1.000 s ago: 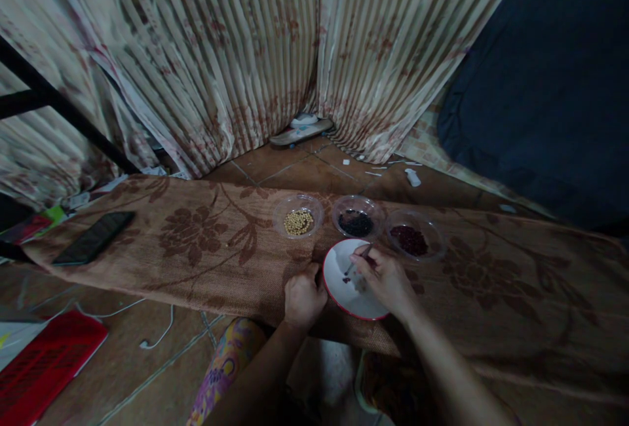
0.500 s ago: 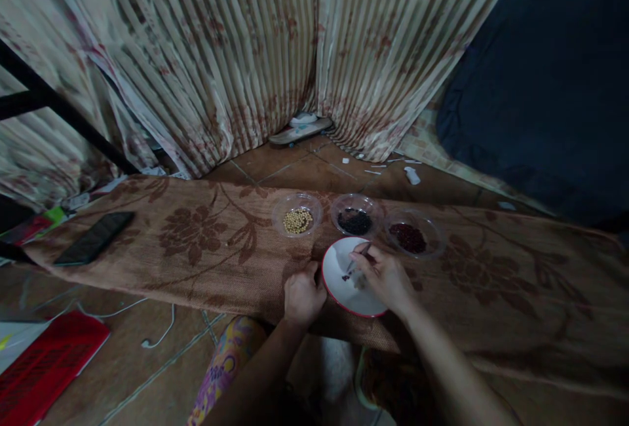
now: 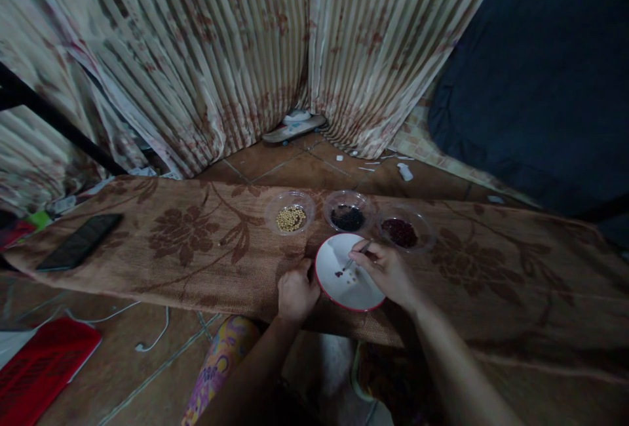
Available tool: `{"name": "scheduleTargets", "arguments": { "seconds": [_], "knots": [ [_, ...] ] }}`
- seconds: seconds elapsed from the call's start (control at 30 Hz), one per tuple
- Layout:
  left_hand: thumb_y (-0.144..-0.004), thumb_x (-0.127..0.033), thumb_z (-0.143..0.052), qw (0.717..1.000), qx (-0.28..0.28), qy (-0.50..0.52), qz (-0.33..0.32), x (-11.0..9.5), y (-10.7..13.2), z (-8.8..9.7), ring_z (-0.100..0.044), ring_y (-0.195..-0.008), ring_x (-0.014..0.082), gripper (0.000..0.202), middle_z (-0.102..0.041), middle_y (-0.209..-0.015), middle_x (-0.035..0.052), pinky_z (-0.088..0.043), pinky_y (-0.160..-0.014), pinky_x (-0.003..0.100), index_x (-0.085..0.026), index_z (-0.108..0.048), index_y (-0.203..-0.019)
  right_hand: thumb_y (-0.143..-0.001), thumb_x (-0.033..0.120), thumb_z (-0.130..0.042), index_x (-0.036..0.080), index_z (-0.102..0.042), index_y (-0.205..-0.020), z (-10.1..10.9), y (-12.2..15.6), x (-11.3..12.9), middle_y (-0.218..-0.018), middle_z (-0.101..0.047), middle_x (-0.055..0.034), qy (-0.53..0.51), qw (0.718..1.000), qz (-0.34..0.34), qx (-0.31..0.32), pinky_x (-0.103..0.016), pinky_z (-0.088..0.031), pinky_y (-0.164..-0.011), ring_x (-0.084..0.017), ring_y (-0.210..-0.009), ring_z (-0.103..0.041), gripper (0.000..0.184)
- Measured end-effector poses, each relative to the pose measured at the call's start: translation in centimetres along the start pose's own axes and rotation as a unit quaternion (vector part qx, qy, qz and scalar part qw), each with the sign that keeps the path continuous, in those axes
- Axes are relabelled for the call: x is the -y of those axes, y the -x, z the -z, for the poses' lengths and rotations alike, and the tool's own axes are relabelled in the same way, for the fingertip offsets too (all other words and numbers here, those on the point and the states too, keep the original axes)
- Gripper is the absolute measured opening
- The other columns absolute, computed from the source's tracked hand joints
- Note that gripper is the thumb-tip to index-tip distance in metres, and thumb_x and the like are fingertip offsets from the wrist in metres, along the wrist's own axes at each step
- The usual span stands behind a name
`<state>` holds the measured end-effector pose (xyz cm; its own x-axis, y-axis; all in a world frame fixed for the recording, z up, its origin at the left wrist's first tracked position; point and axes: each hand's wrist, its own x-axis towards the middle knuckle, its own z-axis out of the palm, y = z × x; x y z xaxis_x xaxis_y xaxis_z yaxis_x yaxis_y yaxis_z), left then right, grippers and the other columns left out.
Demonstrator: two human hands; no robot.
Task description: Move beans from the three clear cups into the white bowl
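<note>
A white plate with a red rim (image 3: 361, 295) lies on a brown flowered cloth (image 3: 196, 242) and holds a few small beans. My right hand (image 3: 386, 269) is closed on thin tweezers (image 3: 354, 257), whose tips point down at the beans on the plate. My left hand (image 3: 295, 291) rests curled on the cloth, touching the plate's left edge. Behind the plate stand three clear bowls: one with yellow beans (image 3: 289, 217), one with black beans (image 3: 347, 217), one with dark red beans (image 3: 400, 232).
A black phone (image 3: 78, 249) lies on the cloth at far left. Striped curtains (image 3: 206, 52) hang behind, with a sandal (image 3: 293, 128) on the tiled floor. A dark blue cushion (image 3: 540, 85) fills the right. A red tray (image 3: 34, 373) and a white cable (image 3: 147, 341) lie lower left.
The camera has shifted slightly. My right hand has drawn back a little to the right, so more of the plate and the beans on it show. My left hand stays put.
</note>
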<state>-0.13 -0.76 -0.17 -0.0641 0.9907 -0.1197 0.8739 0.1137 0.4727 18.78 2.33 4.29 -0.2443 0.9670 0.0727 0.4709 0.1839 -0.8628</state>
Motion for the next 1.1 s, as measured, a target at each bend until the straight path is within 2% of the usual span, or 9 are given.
{"name": "scheduleTargets", "arguments": {
  "seconds": [0.17, 0.37, 0.73, 0.83, 0.97, 1.03, 1.1],
  "knots": [
    [-0.083, -0.035, -0.046, 1.000, -0.003, -0.002, -0.002, 0.1, 0.0, -0.1, -0.062, -0.076, 0.0145, 0.022, -0.069, -0.083, 0.0017, -0.036, -0.065, 0.022, -0.024, -0.062, -0.094, -0.084, 0.043, -0.049, 0.018, -0.063, -0.082, -0.2, -0.2, 0.1, -0.074, -0.066, -0.0025, 0.020, 1.000, 0.006, 0.017, -0.024, -0.044, -0.057, -0.017, -0.069, -0.060, 0.029],
    [-0.083, -0.035, -0.047, 1.000, 0.006, 0.005, 0.013, -0.2, 0.0, 0.1, -0.063, -0.083, 0.0149, 0.023, -0.069, -0.088, 0.0019, -0.037, -0.068, 0.022, -0.024, -0.062, -0.096, -0.084, 0.044, -0.049, 0.019, -0.061, -0.080, -0.3, -0.1, 0.2, -0.068, -0.064, -0.0007, 0.031, 0.999, 0.007, 0.016, -0.023, -0.043, -0.055, -0.017, -0.065, -0.059, 0.028],
    [-0.083, -0.036, -0.045, 1.000, -0.004, -0.003, -0.015, 0.3, 0.0, -0.3, -0.062, -0.076, 0.0140, 0.023, -0.069, -0.085, 0.0023, -0.035, -0.064, 0.021, -0.024, -0.062, -0.093, -0.085, 0.044, -0.048, 0.020, -0.061, -0.080, -0.3, -0.1, 0.3, -0.066, -0.063, -0.0005, 0.051, 0.999, 0.006, 0.010, -0.024, -0.042, -0.054, -0.016, -0.063, -0.059, 0.028],
    [-0.083, -0.036, -0.046, 1.000, -0.009, -0.002, -0.020, 0.4, 0.0, -0.3, -0.062, -0.075, 0.0139, 0.023, -0.069, -0.083, 0.0020, -0.035, -0.063, 0.022, -0.024, -0.062, -0.094, -0.085, 0.044, -0.049, 0.019, -0.061, -0.080, -0.4, -0.1, 0.2, -0.064, -0.062, -0.0002, 0.034, 0.999, 0.007, -0.007, -0.023, -0.042, -0.054, -0.016, -0.061, -0.058, 0.027],
    [-0.084, -0.033, -0.045, 1.000, -0.014, 0.004, -0.018, 0.4, 0.0, -0.3, -0.061, -0.073, 0.0132, 0.021, -0.069, -0.082, 0.0013, -0.034, -0.063, 0.022, -0.024, -0.061, -0.094, -0.081, 0.042, -0.056, 0.018, -0.062, -0.079, 0.6, -0.1, 0.0, -0.067, -0.063, -0.0007, -0.032, 0.996, 0.005, -0.088, -0.023, -0.044, -0.056, -0.015, -0.062, -0.059, 0.025],
    [-0.084, -0.033, -0.045, 1.000, -0.012, 0.008, -0.012, 0.4, -0.1, -0.3, -0.062, -0.075, 0.0138, 0.022, -0.069, -0.082, 0.0015, -0.035, -0.064, 0.022, -0.024, -0.061, -0.095, -0.079, 0.039, -0.060, 0.017, -0.062, -0.079, 2.0, -0.3, -0.2, -0.071, -0.064, -0.0013, -0.081, 0.980, 0.008, -0.181, -0.024, -0.046, -0.058, -0.014, -0.063, -0.059, 0.022],
    [-0.083, -0.033, -0.046, 1.000, -0.006, 0.012, -0.006, 0.4, -0.1, -0.2, -0.063, -0.079, 0.0149, 0.022, -0.070, -0.084, 0.0023, -0.035, -0.066, 0.022, -0.023, -0.062, -0.096, -0.077, 0.038, -0.063, 0.016, -0.062, -0.077, 4.0, -0.5, -0.7, -0.072, -0.064, -0.0022, -0.115, 0.944, 0.013, -0.309, -0.026, -0.047, -0.059, -0.014, -0.062, -0.059, 0.022]
  ]
}}
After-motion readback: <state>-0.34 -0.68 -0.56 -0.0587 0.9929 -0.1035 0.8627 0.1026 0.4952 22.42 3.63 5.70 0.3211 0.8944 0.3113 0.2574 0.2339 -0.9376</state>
